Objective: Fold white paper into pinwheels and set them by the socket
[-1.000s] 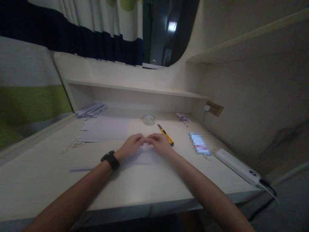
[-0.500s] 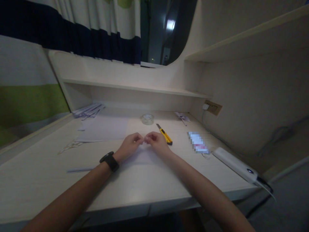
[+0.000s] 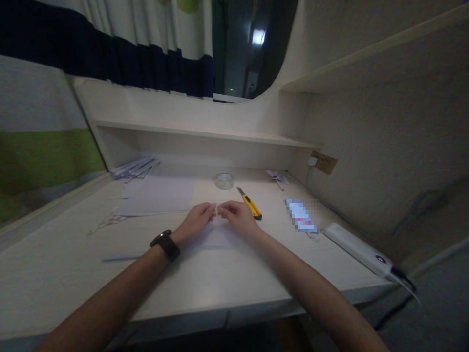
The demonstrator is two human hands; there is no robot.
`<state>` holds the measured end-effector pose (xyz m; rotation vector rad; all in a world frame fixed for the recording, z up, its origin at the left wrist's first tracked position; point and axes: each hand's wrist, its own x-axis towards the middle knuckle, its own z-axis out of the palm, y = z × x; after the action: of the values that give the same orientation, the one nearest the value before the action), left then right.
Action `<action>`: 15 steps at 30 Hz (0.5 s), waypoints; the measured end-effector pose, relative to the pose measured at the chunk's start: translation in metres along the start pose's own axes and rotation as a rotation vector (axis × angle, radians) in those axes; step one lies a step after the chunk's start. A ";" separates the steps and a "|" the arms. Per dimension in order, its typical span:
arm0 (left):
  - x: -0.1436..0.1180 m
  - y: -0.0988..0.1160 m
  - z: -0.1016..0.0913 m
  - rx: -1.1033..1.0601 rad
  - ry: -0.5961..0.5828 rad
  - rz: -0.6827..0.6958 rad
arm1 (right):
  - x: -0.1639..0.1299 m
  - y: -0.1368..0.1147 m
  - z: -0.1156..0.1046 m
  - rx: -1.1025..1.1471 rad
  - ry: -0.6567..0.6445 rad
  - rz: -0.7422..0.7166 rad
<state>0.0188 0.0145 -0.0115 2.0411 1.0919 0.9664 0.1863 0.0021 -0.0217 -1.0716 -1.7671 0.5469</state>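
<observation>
My left hand, with a dark watch on its wrist, is closed with thumb and fingers pinched together. Facing it at a small gap, my right hand is pinched too. Whatever lies between the fingertips is too small to make out. Beneath both hands a sheet of white paper rests on the desk, partly covered by them. Just beyond the right hand lies a yellow utility knife, its blade out. A roll of clear tape sits farther back.
Paper sheets and folded paper strips lie at the back left, with thin pale sticks or strings in front. A paper pinwheel, a phone and a white power strip are on the right. A shelf spans the back.
My hands have moved slightly apart; the fingertips were together before and now show a narrow gap. The things on the desk have stayed put.
</observation>
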 end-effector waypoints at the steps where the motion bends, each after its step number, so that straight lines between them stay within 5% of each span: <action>1: -0.001 0.001 0.000 -0.030 -0.006 -0.009 | 0.000 -0.001 0.000 0.001 0.012 -0.004; 15: -0.002 0.004 0.006 -0.102 0.034 0.025 | 0.005 0.007 -0.001 0.302 0.021 0.102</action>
<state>0.0244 0.0096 -0.0122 1.9665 1.0157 1.0518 0.1892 0.0098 -0.0245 -0.9536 -1.5568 0.8336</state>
